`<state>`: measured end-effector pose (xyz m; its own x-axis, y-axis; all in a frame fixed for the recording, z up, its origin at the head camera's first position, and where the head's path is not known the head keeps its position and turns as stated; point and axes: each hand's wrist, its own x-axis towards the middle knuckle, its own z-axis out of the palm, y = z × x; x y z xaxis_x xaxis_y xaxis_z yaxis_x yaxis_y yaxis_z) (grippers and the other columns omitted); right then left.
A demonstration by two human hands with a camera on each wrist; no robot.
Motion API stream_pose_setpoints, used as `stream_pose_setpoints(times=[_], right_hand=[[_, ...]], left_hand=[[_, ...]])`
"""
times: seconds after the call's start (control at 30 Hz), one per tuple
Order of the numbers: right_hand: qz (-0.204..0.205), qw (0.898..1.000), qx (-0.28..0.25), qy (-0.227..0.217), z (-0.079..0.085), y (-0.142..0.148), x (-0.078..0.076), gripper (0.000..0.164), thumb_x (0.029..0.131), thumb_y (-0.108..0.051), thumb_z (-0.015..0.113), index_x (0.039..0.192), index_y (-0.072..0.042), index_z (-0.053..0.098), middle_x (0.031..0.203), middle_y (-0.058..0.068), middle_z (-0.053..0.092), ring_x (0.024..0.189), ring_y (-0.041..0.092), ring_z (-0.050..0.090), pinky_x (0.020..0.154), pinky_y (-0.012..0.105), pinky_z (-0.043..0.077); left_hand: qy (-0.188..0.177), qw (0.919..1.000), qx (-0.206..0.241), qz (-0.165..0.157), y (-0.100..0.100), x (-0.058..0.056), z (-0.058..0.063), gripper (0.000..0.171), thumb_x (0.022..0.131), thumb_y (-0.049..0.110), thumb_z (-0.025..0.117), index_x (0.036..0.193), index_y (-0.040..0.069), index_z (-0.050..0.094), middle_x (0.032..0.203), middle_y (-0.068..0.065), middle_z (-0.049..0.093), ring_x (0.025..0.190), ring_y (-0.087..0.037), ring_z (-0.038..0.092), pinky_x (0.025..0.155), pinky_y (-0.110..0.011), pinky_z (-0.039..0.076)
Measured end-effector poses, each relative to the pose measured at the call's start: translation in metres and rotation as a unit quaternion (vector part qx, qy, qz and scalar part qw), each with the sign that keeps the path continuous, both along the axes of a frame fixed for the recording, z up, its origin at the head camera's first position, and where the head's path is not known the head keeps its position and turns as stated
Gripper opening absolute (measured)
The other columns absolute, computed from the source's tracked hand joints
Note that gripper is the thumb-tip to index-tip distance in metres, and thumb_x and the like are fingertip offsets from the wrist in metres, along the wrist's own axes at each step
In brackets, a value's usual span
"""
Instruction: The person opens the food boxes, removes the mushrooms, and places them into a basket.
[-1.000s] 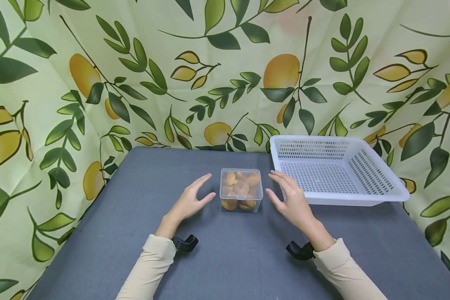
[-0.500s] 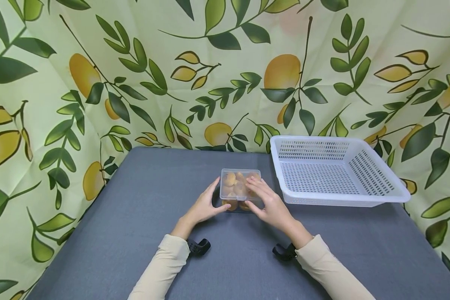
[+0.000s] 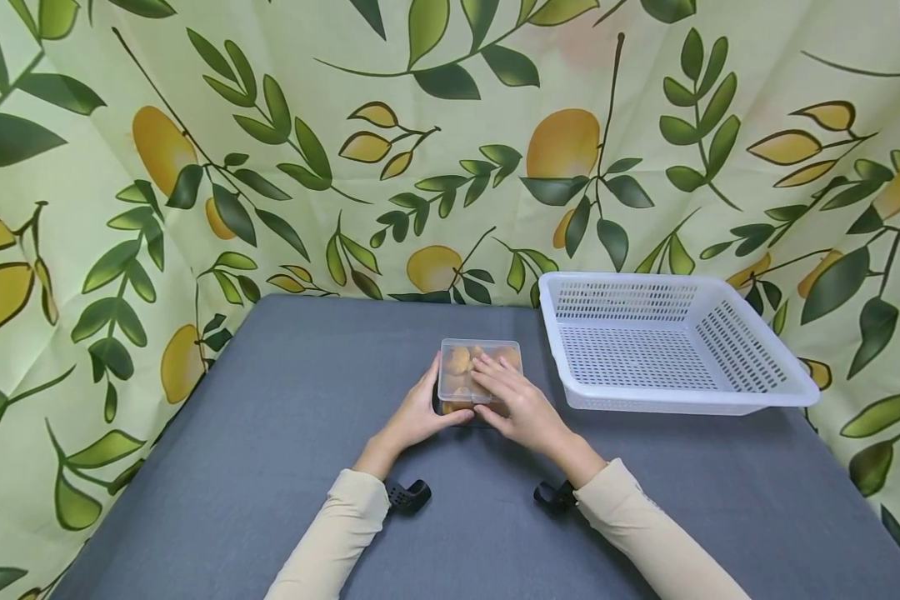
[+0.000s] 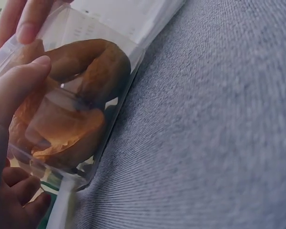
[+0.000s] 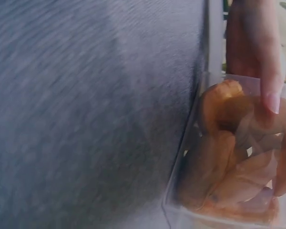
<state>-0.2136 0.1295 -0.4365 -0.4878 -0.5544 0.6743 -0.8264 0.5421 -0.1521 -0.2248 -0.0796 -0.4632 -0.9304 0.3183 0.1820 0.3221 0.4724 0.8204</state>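
A clear plastic box (image 3: 456,385) with a hinged lid sits on the table, filled with several round golden-brown buns (image 4: 69,129). My left hand (image 3: 414,412) holds the box's left side, thumb across the front wall and fingers along the far side. Over the lid's right half lie the fingers of my right hand (image 3: 523,408), while its thumb is at the lid's front edge. Both thumbs almost meet at the front. The lid is down. In the right wrist view, the left thumb presses the box's wall, with buns (image 5: 229,157) showing through the plastic.
A white perforated plastic basket (image 3: 690,398) stands to the right of the box, near the table's back edge. Grey cloth covers the table (image 3: 270,467). Behind it hangs a curtain (image 3: 450,125) with leaves and fruit printed on it.
Both hands have moved inward from either side of the box onto it. The left hand has taken hold of its side; the right fingers have come onto the lid. The box stays nearly in place.
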Motion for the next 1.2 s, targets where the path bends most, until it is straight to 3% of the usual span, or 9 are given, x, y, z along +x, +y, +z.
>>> stream_pose_setpoints(times=[0.4, 0.53, 0.67, 0.77, 0.97, 1.2], right_hand=[[0.003, 0.998, 0.046, 0.041, 0.000, 0.003, -0.001, 0.049, 0.076, -0.008, 0.078, 0.121, 0.004, 0.064, 0.129, 0.021, 0.063, 0.122, 0.035, 0.060, 0.106, 0.049, 0.048], [0.004, 0.995, 0.071, 0.077, -0.001, 0.004, -0.003, 0.048, 0.079, -0.009, 0.076, 0.122, 0.005, 0.063, 0.128, 0.022, 0.064, 0.121, 0.035, 0.061, 0.103, 0.048, 0.050], [0.002, 0.984, 0.097, 0.147, -0.004, 0.004, -0.006, 0.036, 0.093, -0.016, 0.063, 0.120, 0.007, 0.062, 0.125, 0.023, 0.065, 0.117, 0.035, 0.064, 0.099, 0.045, 0.054], [-0.003, 0.974, 0.125, 0.190, -0.004, 0.005, -0.007, 0.036, 0.100, -0.020, 0.051, 0.120, 0.007, 0.062, 0.124, 0.023, 0.066, 0.117, 0.034, 0.064, 0.099, 0.044, 0.055], [-0.015, 0.957, 0.173, 0.233, -0.004, 0.005, -0.007, 0.037, 0.101, -0.021, 0.049, 0.121, 0.008, 0.060, 0.124, 0.024, 0.065, 0.118, 0.033, 0.064, 0.101, 0.042, 0.054], [-0.027, 0.940, 0.179, 0.288, -0.010, 0.005, -0.012, 0.039, 0.104, -0.021, 0.039, 0.116, 0.008, 0.062, 0.119, 0.025, 0.067, 0.114, 0.033, 0.066, 0.098, 0.041, 0.056]], left_hand=[[-0.004, 0.9997, -0.020, 0.016, 0.002, 0.000, -0.002, 0.107, 0.079, 0.034, 0.079, 0.154, 0.000, 0.011, 0.157, -0.025, 0.028, 0.144, -0.038, 0.034, 0.119, -0.053, 0.033], [0.001, 0.9996, -0.021, 0.018, 0.001, 0.000, -0.004, 0.106, 0.079, 0.032, 0.080, 0.154, -0.001, 0.012, 0.155, -0.027, 0.030, 0.143, -0.038, 0.036, 0.118, -0.053, 0.034], [0.001, 0.9997, -0.017, 0.017, 0.001, 0.001, -0.004, 0.106, 0.079, 0.031, 0.080, 0.153, -0.002, 0.012, 0.154, -0.028, 0.031, 0.142, -0.038, 0.037, 0.118, -0.052, 0.034], [-0.003, 0.9997, -0.016, 0.017, 0.001, 0.002, -0.004, 0.106, 0.079, 0.031, 0.079, 0.154, -0.002, 0.011, 0.155, -0.027, 0.030, 0.143, -0.038, 0.036, 0.119, -0.051, 0.033], [-0.008, 0.9997, -0.016, 0.015, 0.000, 0.003, -0.002, 0.106, 0.079, 0.031, 0.079, 0.154, -0.001, 0.011, 0.154, -0.027, 0.031, 0.142, -0.037, 0.037, 0.119, -0.051, 0.034], [-0.002, 0.9998, -0.010, 0.015, 0.002, 0.003, -0.001, 0.106, 0.079, 0.030, 0.080, 0.154, -0.001, 0.012, 0.153, -0.028, 0.034, 0.141, -0.038, 0.039, 0.118, -0.051, 0.035]])
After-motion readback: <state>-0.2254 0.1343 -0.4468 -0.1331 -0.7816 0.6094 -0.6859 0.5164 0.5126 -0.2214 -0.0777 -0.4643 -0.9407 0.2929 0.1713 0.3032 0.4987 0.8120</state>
